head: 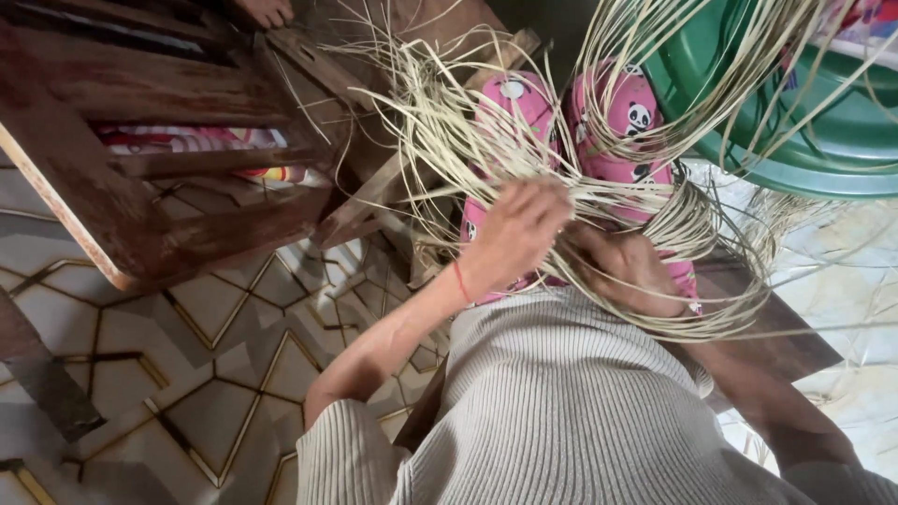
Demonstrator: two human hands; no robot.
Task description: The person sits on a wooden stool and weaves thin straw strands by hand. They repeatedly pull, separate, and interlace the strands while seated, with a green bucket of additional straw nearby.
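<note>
A loose tangle of pale straw-coloured fibre strands (440, 122) spreads over my lap and loops up past my knees, which are covered by pink trousers with a panda print (622, 117). My left hand (514, 234) lies on top of the strands, fingers curled into them, a red thread around its wrist. My right hand (622, 271) sits just beside it, closed around a bundled loop of the same strands (692, 224). Both hands are pressed close together over my lap.
A dark wooden chair or stool frame (140, 103) stands to the left on a patterned tile floor (224, 346). A green plastic basin (814, 122) is at the upper right, with strands running across it. Someone's foot shows at the top edge (267, 11).
</note>
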